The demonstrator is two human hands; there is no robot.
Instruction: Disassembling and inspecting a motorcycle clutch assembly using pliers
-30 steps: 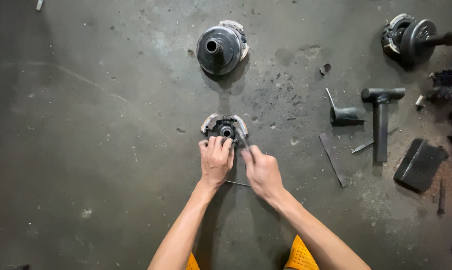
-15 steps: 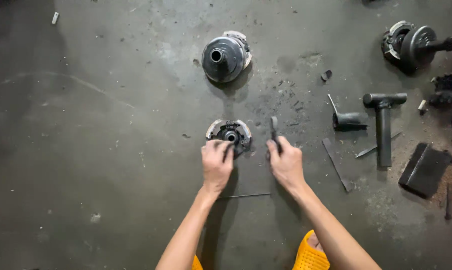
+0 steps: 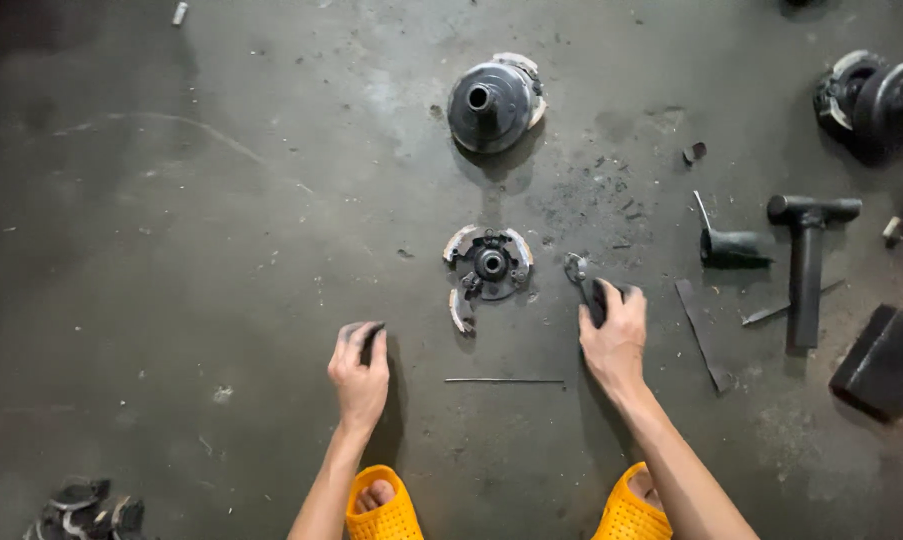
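Observation:
A small round clutch-like metal assembly (image 3: pixel 490 264) lies on the concrete floor in front of me, with one curved shoe (image 3: pixel 457 311) hanging loose at its lower left. My right hand (image 3: pixel 613 338) rests on the floor to its right, closed around the dark handles of a pair of pliers (image 3: pixel 583 282) whose jaws point up and left. My left hand (image 3: pixel 359 368) is down on the floor to the lower left of the assembly, fingers curled around a small dark piece that I cannot make out. A thin metal rod (image 3: pixel 504 380) lies between my hands.
A black bell-shaped pulley part (image 3: pixel 492 101) sits farther ahead. To the right lie a T-shaped black tool (image 3: pixel 805 262), a dark socket-like piece (image 3: pixel 733 246), a flat strip (image 3: pixel 701 334), a black block (image 3: pixel 881 362) and another pulley assembly (image 3: pixel 869 98). Worn parts (image 3: pixel 83 504) sit bottom left; my feet wear yellow sandals.
Both hands have pulled back from the assembly. The left hand moved down and left to the floor; the right moved right and down with the pliers. One shoe now hangs loose.

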